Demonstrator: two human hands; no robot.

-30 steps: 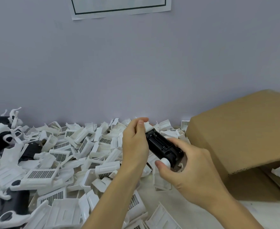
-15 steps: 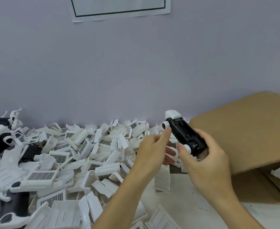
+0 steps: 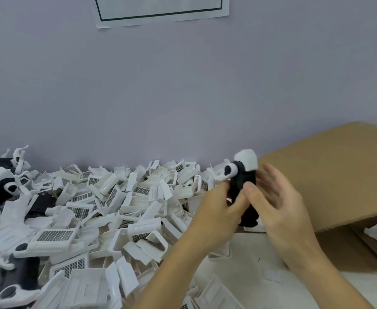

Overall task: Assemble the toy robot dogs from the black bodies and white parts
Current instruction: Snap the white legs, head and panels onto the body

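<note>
- Pale lilac wall fills the upper frame; below it a heap of white moulded plastic parts (image 3: 107, 210) covers the lower left, and a brown cardboard box (image 3: 330, 175) sits at right.
- A second ago I held the black plastic dog body (image 3: 242, 188) slanted low over the heap; now it is raised, right of centre, in front of the box.
- It has swung from slanted to nearly upright: long axis vertical, white capped end at the top, round white joint facing left.
- My left hand (image 3: 218, 208) pinches its lower left side.
- My right hand (image 3: 278, 204) has its thumb on the body, fingers spread and blurred behind.
- I judge I am turning it to check fit before the next white part.
</note>
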